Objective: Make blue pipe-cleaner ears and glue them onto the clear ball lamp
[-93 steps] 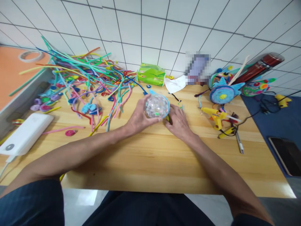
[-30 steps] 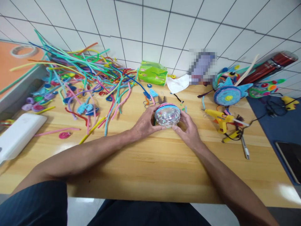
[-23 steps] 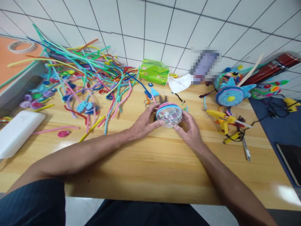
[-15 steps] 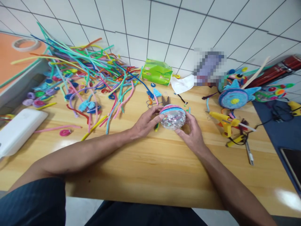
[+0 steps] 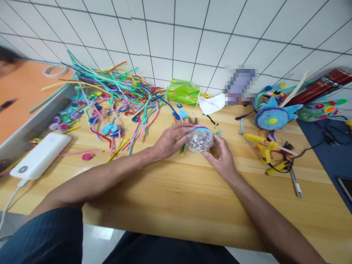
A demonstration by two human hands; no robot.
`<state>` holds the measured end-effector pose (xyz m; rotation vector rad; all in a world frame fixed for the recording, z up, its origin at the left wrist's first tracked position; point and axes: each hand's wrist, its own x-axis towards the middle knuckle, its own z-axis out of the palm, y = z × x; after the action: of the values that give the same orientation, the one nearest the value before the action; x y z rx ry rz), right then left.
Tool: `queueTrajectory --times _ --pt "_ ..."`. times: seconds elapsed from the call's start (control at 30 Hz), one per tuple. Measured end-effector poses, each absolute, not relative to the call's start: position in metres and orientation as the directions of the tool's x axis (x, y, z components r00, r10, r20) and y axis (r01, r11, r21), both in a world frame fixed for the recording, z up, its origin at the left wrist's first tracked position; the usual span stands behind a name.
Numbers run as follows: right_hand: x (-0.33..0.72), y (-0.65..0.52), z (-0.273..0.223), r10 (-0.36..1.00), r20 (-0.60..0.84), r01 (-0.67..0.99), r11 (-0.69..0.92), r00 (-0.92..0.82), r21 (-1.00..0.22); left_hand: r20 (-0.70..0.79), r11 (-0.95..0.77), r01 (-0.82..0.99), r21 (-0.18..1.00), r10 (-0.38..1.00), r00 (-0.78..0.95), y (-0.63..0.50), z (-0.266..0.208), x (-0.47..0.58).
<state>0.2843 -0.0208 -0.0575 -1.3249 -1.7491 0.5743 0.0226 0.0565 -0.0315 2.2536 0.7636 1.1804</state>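
Observation:
Between my two hands is a clear round plastic ball with shiny bits inside and a pink and blue pipe-cleaner band along its far edge. My left hand closes on its left side, the thumb resting on the clear surface. Around the right side curl the fingers of my right hand, thumb at the near edge. Partly hidden behind the ball is a pair of pliers, its dark jaws poking out beyond. A light blue pipe-cleaner piece lies just past my left hand.
A heap of pipe cleaners covers the back left, with a white power bank nearer. At right lie a yellow glue gun, a pen-like cutter and a blue fish-like craft. A green tissue pack stands by the wall.
The view has shifted left and up, bringing more of the power bank and its cable into sight. The ball tilts slightly, showing more of its clear face; both hands keep their hold.

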Motion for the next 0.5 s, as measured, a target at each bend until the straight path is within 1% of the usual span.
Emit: queueTrajectory --times 0.13,0.23,0.4,0.5 --pt "0.283 -0.020 -0.059 0.919 0.384 0.538 0.369 -0.090 -0.758 0.528 -0.672 0.274 0.687 0.722 0.447 0.051 -0.029 0.015" --pt "0.283 -0.020 -0.062 0.905 0.415 0.536 0.399 -0.097 -0.744 0.485 -0.645 0.263 0.717 0.734 0.475 0.047 -0.032 0.014" --pt "0.283 -0.020 -0.066 0.900 0.424 0.532 0.406 -0.095 -0.743 0.412 -0.646 0.306 0.700 0.714 0.567 0.048 -0.044 0.031" --pt "0.283 -0.020 -0.066 0.903 0.421 0.527 0.401 -0.088 -0.749 0.412 -0.641 0.314 0.700 0.722 0.556 0.049 -0.049 0.039"
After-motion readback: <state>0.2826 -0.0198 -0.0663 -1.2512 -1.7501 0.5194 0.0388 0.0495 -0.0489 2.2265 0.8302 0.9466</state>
